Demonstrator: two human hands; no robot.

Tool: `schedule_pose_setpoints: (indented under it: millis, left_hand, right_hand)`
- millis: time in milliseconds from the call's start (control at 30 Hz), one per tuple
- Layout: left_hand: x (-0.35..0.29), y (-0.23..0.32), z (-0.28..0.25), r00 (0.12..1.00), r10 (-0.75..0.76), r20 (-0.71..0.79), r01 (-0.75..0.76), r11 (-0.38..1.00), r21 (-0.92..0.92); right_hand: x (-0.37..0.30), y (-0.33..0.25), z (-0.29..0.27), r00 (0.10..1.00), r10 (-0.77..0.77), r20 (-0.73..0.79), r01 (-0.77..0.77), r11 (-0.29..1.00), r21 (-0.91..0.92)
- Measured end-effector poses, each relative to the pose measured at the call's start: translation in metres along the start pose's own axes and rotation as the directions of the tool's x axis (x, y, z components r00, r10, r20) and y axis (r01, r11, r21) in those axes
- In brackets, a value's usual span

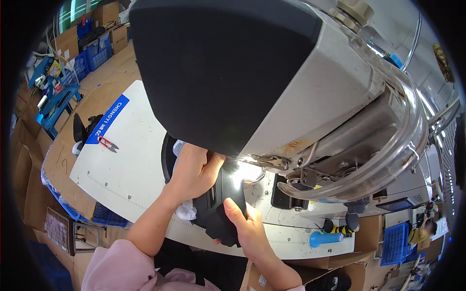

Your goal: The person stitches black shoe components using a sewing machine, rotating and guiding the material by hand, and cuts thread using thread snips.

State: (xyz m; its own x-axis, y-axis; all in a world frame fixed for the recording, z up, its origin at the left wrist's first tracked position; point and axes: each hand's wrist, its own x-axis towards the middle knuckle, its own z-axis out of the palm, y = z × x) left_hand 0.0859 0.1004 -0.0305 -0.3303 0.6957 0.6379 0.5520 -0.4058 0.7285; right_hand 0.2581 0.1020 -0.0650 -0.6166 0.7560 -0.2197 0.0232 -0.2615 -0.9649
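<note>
A black sewn piece with a smooth face and a slot-like opening lies under the sewing machine head. My right hand grips its near right edge, thumb on top and fingers underneath. At its upper left, my left hand is closed on the piece, with its fingertips partly hidden behind the machine head. White crumpled material shows beside the piece under my left wrist. A bright lamp glare covers the stitching spot, so the needle cannot be made out.
Red-handled thread snips lie on the white machine table, left of my hands. A blue cylinder rests at the table's right front. A clear curved tube bends around the machine's right side. Cardboard boxes and blue crates stand at the far left.
</note>
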Motion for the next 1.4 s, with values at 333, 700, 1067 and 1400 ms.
schedule_pose_setpoints:
  millis: [333, 700, 1067, 1400]
  left_hand:
    - [0.011, -0.003, -0.005, 0.997, -0.023, 0.076, 0.026, 0.999, -0.048]
    - [0.013, -0.005, -0.011, 0.987, -0.019, 0.157, 0.037, 0.993, -0.112]
    - [0.023, -0.011, -0.005, 0.983, -0.124, 0.135, 0.14, 0.983, -0.116]
    - [0.022, -0.002, -0.018, 0.985, -0.072, 0.156, 0.089, 0.991, -0.103]
  right_hand:
    - [0.0, -0.007, 0.008, 0.998, 0.057, -0.019, -0.056, 0.998, 0.015]
    - [-0.005, -0.036, 0.016, 0.992, 0.115, 0.051, -0.122, 0.979, 0.165]
    - [-0.004, -0.048, 0.02, 0.98, 0.176, 0.096, -0.192, 0.962, 0.196]
    - [-0.004, -0.049, 0.02, 0.969, 0.199, 0.149, -0.229, 0.946, 0.231]
